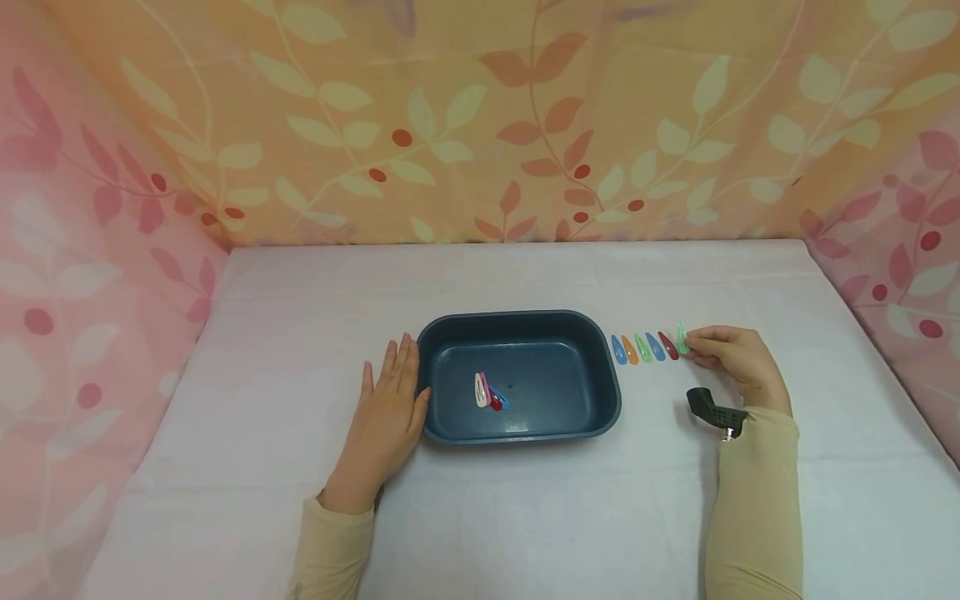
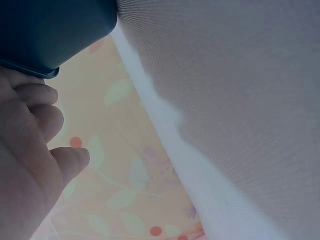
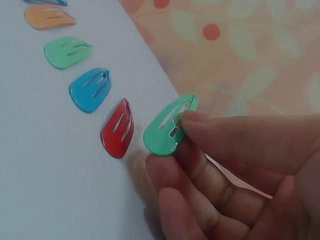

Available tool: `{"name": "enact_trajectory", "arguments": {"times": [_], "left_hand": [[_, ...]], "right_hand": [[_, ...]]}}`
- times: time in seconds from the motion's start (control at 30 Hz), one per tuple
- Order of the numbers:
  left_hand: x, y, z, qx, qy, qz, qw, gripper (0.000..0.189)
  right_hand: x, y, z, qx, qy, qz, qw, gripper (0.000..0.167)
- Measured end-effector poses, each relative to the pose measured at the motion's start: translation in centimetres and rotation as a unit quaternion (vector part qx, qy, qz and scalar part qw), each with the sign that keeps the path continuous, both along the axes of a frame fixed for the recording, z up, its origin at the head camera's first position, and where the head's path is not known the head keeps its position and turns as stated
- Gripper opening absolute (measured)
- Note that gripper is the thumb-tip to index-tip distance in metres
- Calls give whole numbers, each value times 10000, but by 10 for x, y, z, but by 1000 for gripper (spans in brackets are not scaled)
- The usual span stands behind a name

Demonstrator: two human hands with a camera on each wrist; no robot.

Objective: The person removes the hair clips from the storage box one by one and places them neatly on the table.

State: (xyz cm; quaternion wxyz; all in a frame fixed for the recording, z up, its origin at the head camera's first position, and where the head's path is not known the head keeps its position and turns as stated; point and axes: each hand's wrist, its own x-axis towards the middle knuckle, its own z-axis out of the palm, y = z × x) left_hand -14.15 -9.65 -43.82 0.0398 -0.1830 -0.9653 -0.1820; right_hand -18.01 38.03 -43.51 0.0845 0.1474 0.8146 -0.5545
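Between thumb and fingers, my right hand (image 1: 738, 358) pinches a green hair clip (image 3: 162, 131) at the right end of a row of clips. Beside it in the right wrist view lies a red hair clip (image 3: 118, 131), then a blue hair clip (image 3: 85, 94), a light green one (image 3: 61, 54) and an orange one (image 3: 45, 18). Another blue hair clip (image 1: 618, 350) forms the row's left end, close to the dark blue basin (image 1: 517, 437). My left hand (image 1: 386, 417) rests with straight fingers against the basin's left side.
Inside the basin lie several hair clips, among them a white one (image 1: 480, 390) and a red one (image 1: 496, 402). A white cloth (image 1: 540, 517) covers the table. Floral curtains (image 1: 450, 125) hang behind and at both sides. A black wrist camera (image 1: 712, 408) juts from the right sleeve.
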Motion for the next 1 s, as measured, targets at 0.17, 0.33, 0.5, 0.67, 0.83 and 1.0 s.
{"name": "enact_trajectory", "arguments": {"times": [0.17,0.33,0.5,0.67,0.83,1.0], "left_hand": [[0,0,1,11,-56,8,10000,64],[1,-1,1,-20,-74,16,10000,63],[1,-1,1,-14,-43,10,10000,63],[0,0,0,8,1,6,10000,63],[0,0,0,24,38,13,10000,64],[0,0,0,-4,38,27,10000,64]], "right_hand": [[0,-1,-2,317,-68,-41,9995,37],[-2,-1,-5,733,-50,-46,9973,42],[-4,-4,-6,1367,84,-64,9906,40],[-5,-7,-4,2035,97,-63,9790,38],[-5,-6,-4,2241,13,-144,9745,36],[-6,-7,-3,2238,-216,-300,9739,36]]}}
